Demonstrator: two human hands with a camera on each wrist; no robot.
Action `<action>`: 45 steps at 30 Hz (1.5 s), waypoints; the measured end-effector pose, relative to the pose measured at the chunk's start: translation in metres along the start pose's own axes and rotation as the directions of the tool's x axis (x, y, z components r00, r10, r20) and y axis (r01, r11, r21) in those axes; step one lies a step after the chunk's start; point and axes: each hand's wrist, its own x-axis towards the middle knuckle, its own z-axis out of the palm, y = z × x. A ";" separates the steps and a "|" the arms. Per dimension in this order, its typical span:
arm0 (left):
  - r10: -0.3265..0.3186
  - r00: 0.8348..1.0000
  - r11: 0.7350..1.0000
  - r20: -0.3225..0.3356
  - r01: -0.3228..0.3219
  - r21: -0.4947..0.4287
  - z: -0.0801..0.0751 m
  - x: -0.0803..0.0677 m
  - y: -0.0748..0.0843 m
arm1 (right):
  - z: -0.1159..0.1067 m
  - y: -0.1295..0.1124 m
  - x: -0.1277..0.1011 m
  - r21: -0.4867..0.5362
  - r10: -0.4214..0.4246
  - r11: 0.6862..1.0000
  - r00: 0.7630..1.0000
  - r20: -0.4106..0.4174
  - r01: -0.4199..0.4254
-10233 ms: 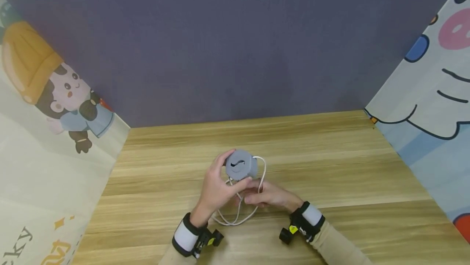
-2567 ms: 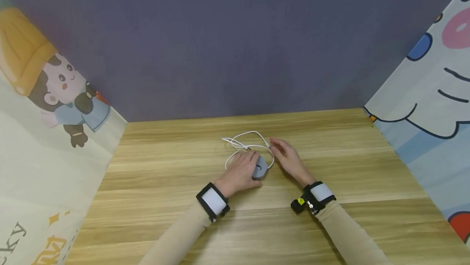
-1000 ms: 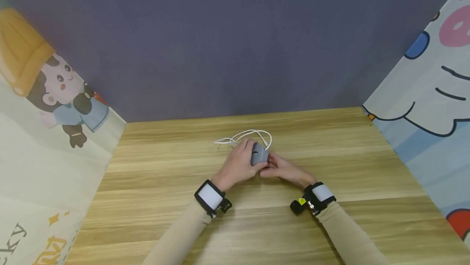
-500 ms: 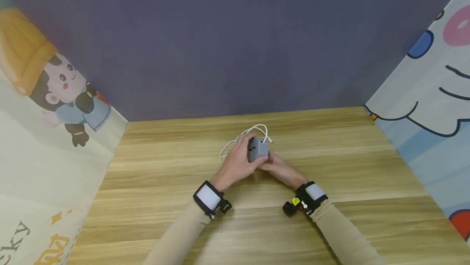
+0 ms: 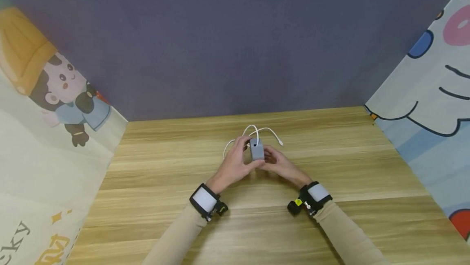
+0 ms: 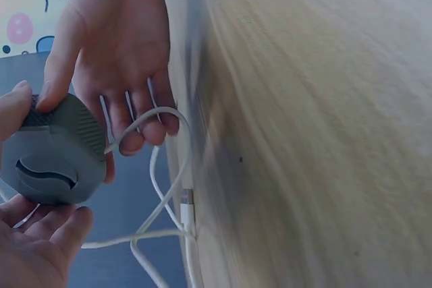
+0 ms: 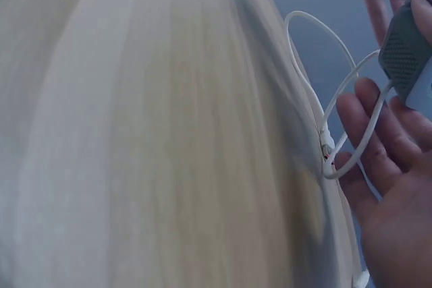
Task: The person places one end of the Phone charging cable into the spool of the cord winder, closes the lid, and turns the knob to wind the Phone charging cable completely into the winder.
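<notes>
"As we have the grey block [image 5: 258, 153] pinched between the thumb and fingers of our left hand [image 5: 231, 165], how firm must we be?"

"Only moderately, we judge: it looks like a small, hard-shelled thing, light enough for one hand and too stiff to dent. Seen from the head, our left hand comes at it from 8 o'clock."

"And our right hand [image 5: 282, 167]?"

"It sits at 4 o'clock, its thumb tip against the block and most of its fingers loosely extended. We cannot tell whether the index finger completes a pinch there."

"Where do we hold best?"

"Across opposite flat sides. The textured side [image 6: 86, 127] should give our skin some bite, while the face with the curved slot [image 6: 47, 175] is probably slicker. We keep pressure off that slot, perhaps the weaker part."

"What of the white cable [image 6: 156, 110]?"

"It leaves the block's 12 o'clock end, arches there and trails round towards 9. It looks thin and springy, so it likely swings whenever the block turns; we avoid bending it sharply at the exit. Its plug [image 5: 281, 143] points out between 2 and 3 o'clock, a slim tip we had better not lever on."

"Does the block rest on the table [image 5: 330, 167]?"

"It seems held above the boards. Farther out, a dark wall [image 5: 235, 45] stands at 12, with cartoon panels [image 5: 29, 146] towards 9 and 3."
</notes>
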 end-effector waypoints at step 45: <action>-0.361 0.932 0.926 0.041 0.364 -0.104 0.004 -0.029 -0.031 | 0.003 0.000 0.001 -0.748 -0.133 0.663 0.988 -0.079 0.030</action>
